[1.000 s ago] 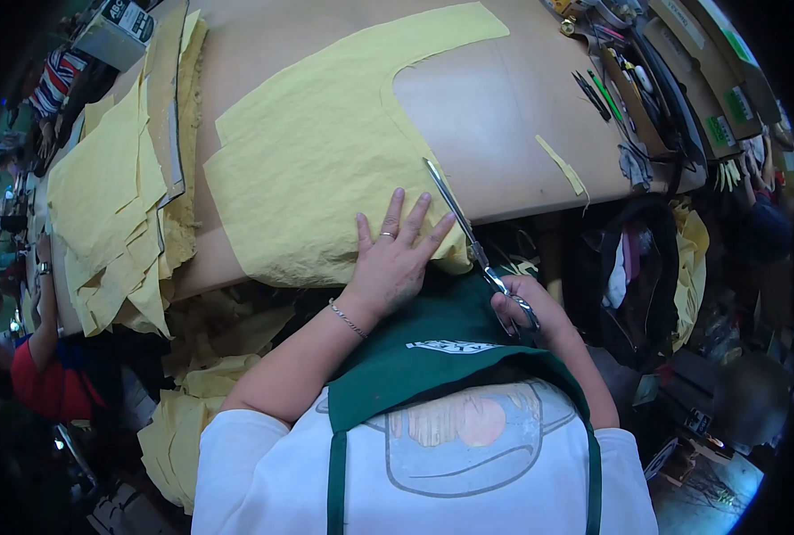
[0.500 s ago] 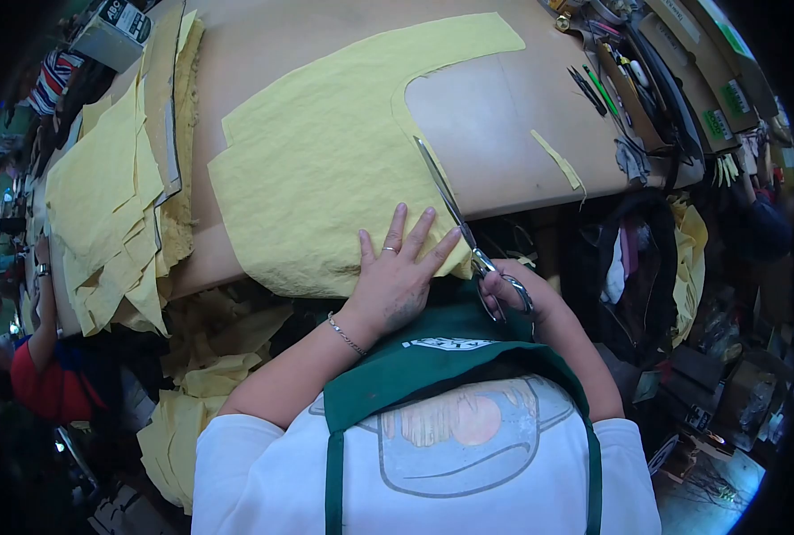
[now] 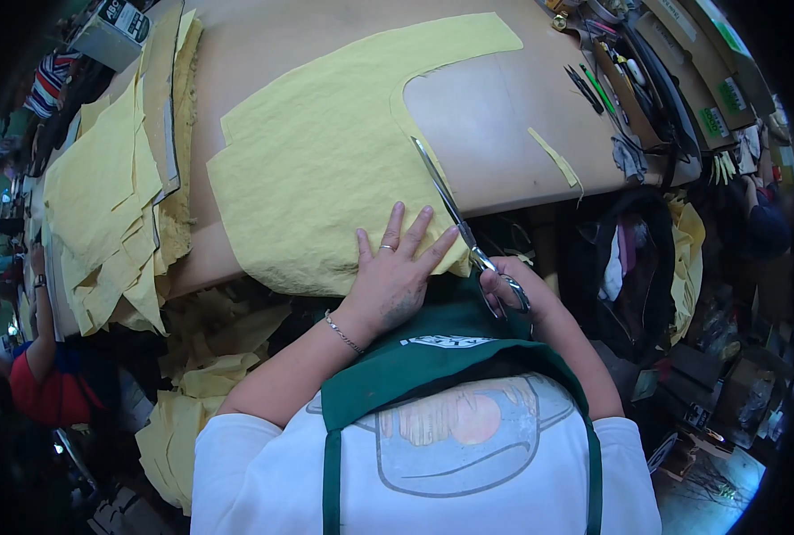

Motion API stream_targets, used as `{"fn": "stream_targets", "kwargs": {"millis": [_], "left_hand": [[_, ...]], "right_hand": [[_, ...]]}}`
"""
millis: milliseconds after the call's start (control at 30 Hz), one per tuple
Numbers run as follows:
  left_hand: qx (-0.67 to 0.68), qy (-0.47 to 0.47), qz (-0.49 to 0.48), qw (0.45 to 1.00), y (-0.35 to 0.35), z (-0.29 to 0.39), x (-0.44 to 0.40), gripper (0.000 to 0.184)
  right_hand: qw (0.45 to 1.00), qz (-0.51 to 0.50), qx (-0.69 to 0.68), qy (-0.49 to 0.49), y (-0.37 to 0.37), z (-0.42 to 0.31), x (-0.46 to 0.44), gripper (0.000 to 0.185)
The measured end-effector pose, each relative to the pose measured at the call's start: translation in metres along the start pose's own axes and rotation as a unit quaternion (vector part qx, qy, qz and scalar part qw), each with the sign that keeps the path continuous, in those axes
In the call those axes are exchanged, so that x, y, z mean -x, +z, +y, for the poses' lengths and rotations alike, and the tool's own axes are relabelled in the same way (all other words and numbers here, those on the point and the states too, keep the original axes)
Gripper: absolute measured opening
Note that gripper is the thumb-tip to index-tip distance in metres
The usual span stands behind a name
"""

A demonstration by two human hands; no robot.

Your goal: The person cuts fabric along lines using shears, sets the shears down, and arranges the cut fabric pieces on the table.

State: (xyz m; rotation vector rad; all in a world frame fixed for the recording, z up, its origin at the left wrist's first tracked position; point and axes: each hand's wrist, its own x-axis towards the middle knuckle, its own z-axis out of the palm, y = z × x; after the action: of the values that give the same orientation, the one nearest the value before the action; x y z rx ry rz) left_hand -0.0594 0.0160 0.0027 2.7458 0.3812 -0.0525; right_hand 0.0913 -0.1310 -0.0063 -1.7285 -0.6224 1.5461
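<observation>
Cloth point(image 3: 316, 160): yellow, spread on tabletop point(image 3: 477, 107), lower end at near edge. Left hand point(image 3: 399, 267): open, palm down on lower part of cloth, fingers spread. Right hand point(image 3: 506, 283): closed around handles of scissors point(image 3: 455, 212), just beside left hand. Blades slant across right margin of cloth, tips pointing away from wearer. Strip point(image 3: 555, 159): yellow, narrow, apart from cloth, to its right. Stack point(image 3: 107, 205): yellow pieces, left of cloth. Pens point(image 3: 597, 89): far right.

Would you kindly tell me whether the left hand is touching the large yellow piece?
Touching. The head view shows the left hand palm down on the large yellow piece, its spread fingers lying across the surface.
</observation>
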Motion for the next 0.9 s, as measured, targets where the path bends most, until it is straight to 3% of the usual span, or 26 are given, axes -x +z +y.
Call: {"fn": "stream_targets", "kwargs": {"millis": [467, 767, 900], "left_hand": [[0.005, -0.002, -0.009, 1.000, 0.000, 0.000, 0.000, 0.060], [0.020, 0.000, -0.023, 1.000, -0.003, 0.001, 0.002, 0.061], [0.026, 0.007, -0.029, 0.999, -0.002, 0.003, 0.006, 0.063]], "right_hand": [[0.997, 0.043, 0.050, 0.040, 0.002, -0.004, 0.008, 0.065], [0.999, -0.031, 0.028, -0.007, -0.011, -0.004, -0.004, 0.067], [1.000, -0.017, 0.009, 0.000, -0.005, -0.009, -0.014, 0.069]]}}
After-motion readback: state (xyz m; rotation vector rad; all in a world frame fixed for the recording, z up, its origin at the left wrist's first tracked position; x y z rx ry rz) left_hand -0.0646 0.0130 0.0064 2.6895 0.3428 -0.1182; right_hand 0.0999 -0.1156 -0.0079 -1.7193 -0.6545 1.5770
